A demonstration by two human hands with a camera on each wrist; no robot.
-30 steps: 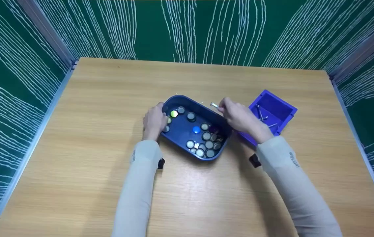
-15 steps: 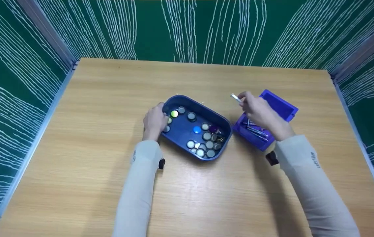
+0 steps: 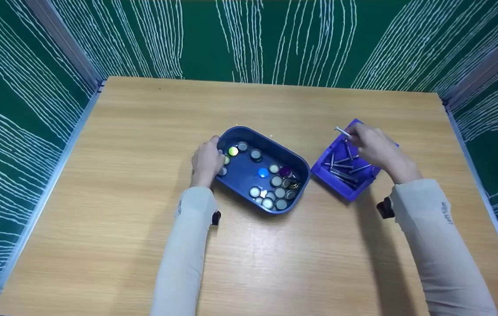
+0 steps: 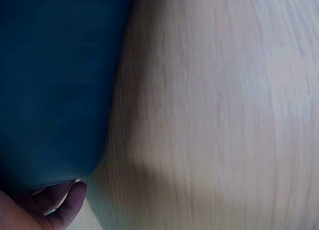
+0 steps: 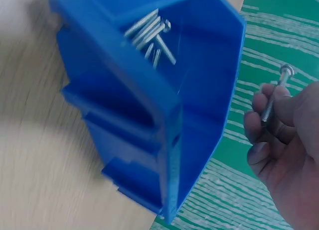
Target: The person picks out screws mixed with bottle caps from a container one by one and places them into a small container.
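Note:
My right hand pinches a silvery bolt between thumb and fingers, over the far part of a violet-blue bin. In the right wrist view the bolt's flanged head points up and its threaded shank down, beside the bin's wall. More loose bolts lie inside the bin. My left hand grips the left end of a dark blue tub. Curled fingers show at the tub's corner in the left wrist view. Several bottle caps lie in the tub, mostly hollow side up.
The tub's right end sits close to the bin's left corner on the wooden table. Green panels with white streaks border the table at the back and both sides.
My right hand has moved right with the bolt, from over the tub's far rim to over the bin, uncovering more bolts. The left hand and tub stay put.

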